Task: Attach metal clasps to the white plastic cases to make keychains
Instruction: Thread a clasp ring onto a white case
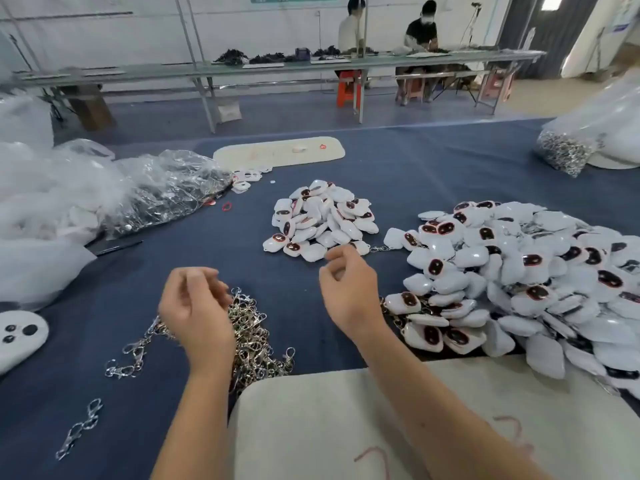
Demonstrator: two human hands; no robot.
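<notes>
Closest to me, a pale cloth pad (311, 427) lies at the table's near edge, and both of my forearms reach out over it. My left hand (195, 306) hovers over the heap of metal clasps (254, 341), fingers curled loosely; whether it has hold of a clasp I cannot tell, because the hand hides its own fingertips. My right hand (348, 289) hangs above the blue tablecloth (207, 237), fingers bent inward with thumb and forefinger close together, but I see nothing between them.

Just beyond the right hand sits a small pile of white cases (320, 220), each with a dark oval window. To its right spreads a much larger pile of cases (519, 282), with bits of chain showing among them. A few loose clasps (81, 427) lie apart at the near left. Farther left are crumpled clear plastic bags (104, 195). Across the room, two people (420, 29) sit at a long bench.
</notes>
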